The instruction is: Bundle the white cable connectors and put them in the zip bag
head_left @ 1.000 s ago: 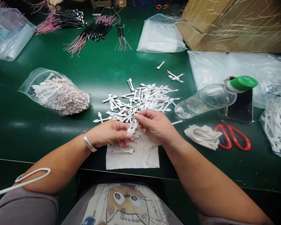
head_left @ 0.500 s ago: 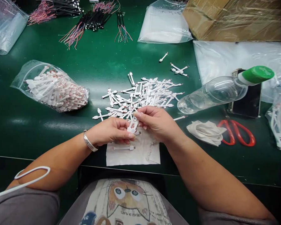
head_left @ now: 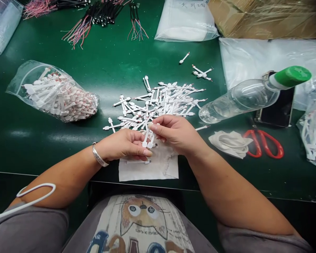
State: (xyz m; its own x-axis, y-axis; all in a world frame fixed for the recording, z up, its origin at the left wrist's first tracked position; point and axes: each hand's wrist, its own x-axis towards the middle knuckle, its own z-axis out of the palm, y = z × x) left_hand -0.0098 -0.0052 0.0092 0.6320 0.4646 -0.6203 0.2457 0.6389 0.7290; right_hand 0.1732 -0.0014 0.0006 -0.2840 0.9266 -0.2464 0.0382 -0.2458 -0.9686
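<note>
Two short white cables [head_left: 145,139] with small connector ends stand side by side between my hands. My right hand [head_left: 171,133] pinches their upper ends between thumb and finger. Around the lower connectors, the fingers of my left hand [head_left: 129,144] are closed. Below them a white cloth [head_left: 147,172] lies at the table edge, with another short cable [head_left: 138,162] on it, partly covered by my left hand. Just beyond my hands spreads a loose pile of similar white cables [head_left: 171,100].
A clear bag of cables [head_left: 60,95] lies at left. On the right are a bottle with a green cap [head_left: 239,100], a phone [head_left: 277,107], red-handled scissors [head_left: 272,144] and a crumpled cloth [head_left: 230,143]. Black-and-pink wires [head_left: 105,14], plastic bags and a carton [head_left: 268,21] line the back.
The two cables between my hands have come slightly apart, so both connectors now show. The whole view has shifted a little; the things on the table lie as before.
</note>
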